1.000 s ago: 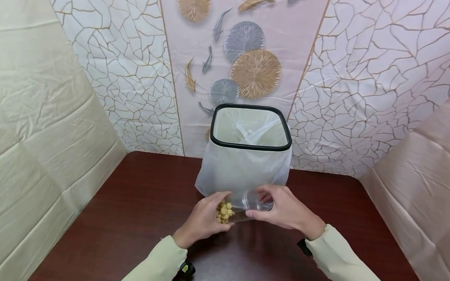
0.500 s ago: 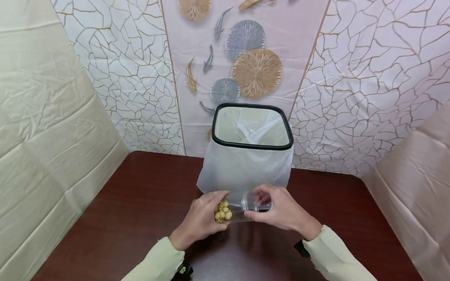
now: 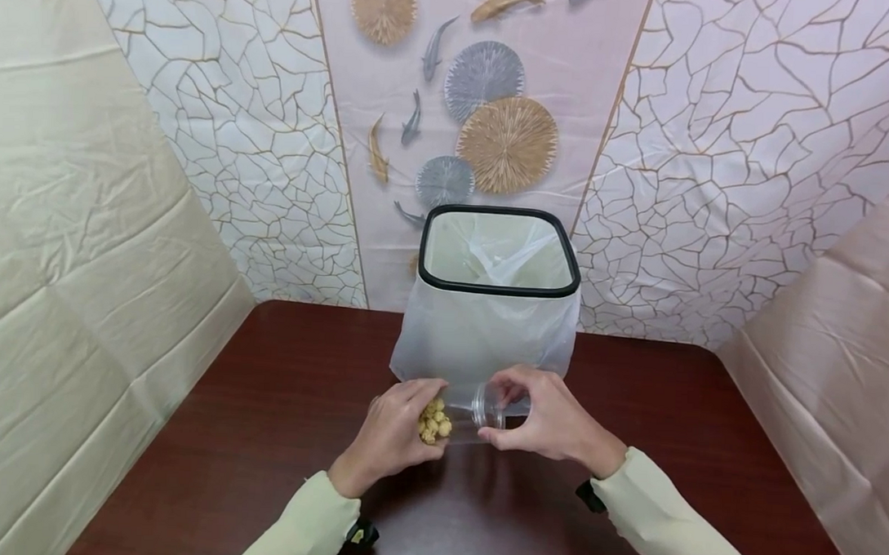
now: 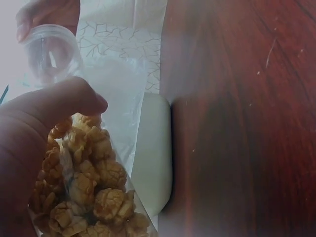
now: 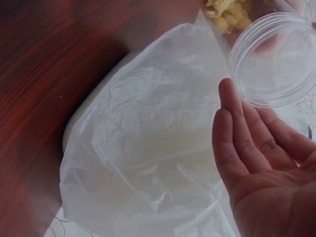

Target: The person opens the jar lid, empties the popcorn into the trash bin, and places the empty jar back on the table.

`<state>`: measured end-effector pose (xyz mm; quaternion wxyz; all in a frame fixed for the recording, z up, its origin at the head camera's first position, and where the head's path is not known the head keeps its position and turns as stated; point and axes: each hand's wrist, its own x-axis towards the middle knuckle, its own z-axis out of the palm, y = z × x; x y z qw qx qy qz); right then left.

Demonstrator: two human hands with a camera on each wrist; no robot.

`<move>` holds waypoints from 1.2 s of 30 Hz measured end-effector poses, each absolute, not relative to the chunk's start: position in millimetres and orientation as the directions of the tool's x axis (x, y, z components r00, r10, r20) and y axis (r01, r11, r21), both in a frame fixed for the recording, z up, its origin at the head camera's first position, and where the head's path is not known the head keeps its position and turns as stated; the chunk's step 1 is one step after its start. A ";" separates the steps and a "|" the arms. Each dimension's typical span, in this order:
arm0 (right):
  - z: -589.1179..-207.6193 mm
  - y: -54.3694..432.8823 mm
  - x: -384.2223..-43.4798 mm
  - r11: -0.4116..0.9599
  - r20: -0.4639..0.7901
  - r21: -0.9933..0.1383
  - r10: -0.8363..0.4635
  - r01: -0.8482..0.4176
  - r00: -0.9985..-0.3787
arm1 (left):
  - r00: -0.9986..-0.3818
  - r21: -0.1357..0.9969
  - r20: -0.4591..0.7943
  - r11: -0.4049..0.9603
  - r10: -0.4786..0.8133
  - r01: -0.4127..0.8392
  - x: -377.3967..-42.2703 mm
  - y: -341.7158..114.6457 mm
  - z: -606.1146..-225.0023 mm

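Observation:
A clear plastic jar (image 3: 463, 423) lies on its side above the table, its threaded mouth (image 5: 269, 100) toward the right. Caramel popcorn (image 4: 94, 182) is gathered at the left end. My left hand (image 3: 388, 431) grips that end, its thumb across the side in the left wrist view. At the mouth end, my right hand (image 3: 553, 416) holds the clear rim between thumb and fingers. The fingertips (image 5: 227, 91) touch the rim's edge in the right wrist view, where the thumb is hidden. Whether a separate clear lid is there I cannot tell.
Just behind the hands stands a pale bin (image 4: 154, 163) with a white liner bag (image 3: 486, 336) folded over it and a black rim (image 3: 497, 290). Dark red-brown table (image 3: 302, 362) lies around it. A patterned cloth wall (image 3: 273, 141) rises behind.
Both hands and the jar have shifted slightly left and down. The popcorn has shifted inside the jar toward the left end. Both hands keep their hold.

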<state>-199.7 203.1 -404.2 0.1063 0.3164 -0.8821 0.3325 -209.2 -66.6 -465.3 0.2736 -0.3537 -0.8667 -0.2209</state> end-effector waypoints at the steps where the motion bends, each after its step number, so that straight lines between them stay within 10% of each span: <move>1: -404.9 203.0 -199.8 0.575 0.406 -0.513 -0.492 -0.637 -0.770 | -0.597 0.187 0.633 0.651 0.493 0.736 -209.4 -66.9 -465.6; 14: -407.1 204.9 -201.6 0.528 0.506 -0.396 -0.557 -0.751 -0.659 | -0.636 0.268 0.565 0.611 0.526 0.745 -214.5 -66.3 -461.2; 25: -395.1 203.5 -193.7 0.477 0.488 -0.077 -0.748 -0.876 -0.450 | -0.702 0.542 0.405 0.464 0.586 0.700 -217.7 -73.0 -458.4; 36: -395.8 207.7 -200.3 0.570 0.443 -0.326 -0.613 -0.755 -0.654 | -0.702 0.413 0.450 0.568 0.552 0.712 -218.0 -76.5 -454.5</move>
